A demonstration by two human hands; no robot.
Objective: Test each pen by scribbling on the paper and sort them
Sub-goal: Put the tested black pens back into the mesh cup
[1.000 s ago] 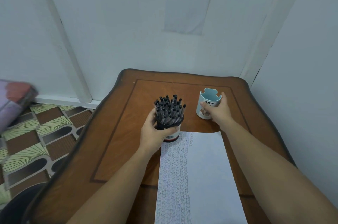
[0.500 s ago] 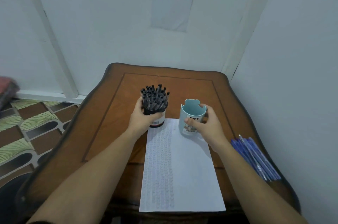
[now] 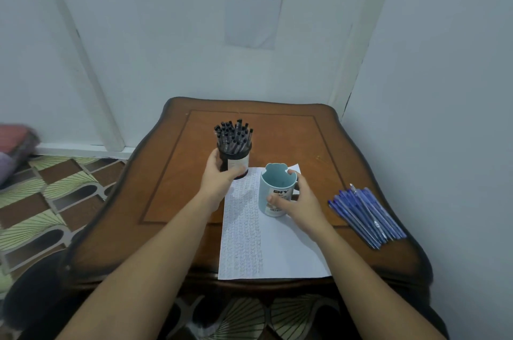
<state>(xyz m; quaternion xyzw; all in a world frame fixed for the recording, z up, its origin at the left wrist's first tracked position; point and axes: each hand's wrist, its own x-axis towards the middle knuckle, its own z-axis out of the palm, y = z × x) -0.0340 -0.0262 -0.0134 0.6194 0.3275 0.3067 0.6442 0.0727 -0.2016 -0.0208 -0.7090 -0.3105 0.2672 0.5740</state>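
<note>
Careful: the dark cup (image 3: 236, 163) is packed full of black pens (image 3: 233, 134). If your left hand (image 3: 219, 182) tips it, they will spill all over the table (image 3: 172, 173). That hand's fingers are curled tight round the cup. Your right hand (image 3: 304, 202) is wrapped round the blue cup (image 3: 273, 198), which looks empty and seems to sit on the paper (image 3: 274, 250) — drag it and the sheet may crumple. The blue pens (image 3: 366, 214) lie loose by the right edge.
</note>
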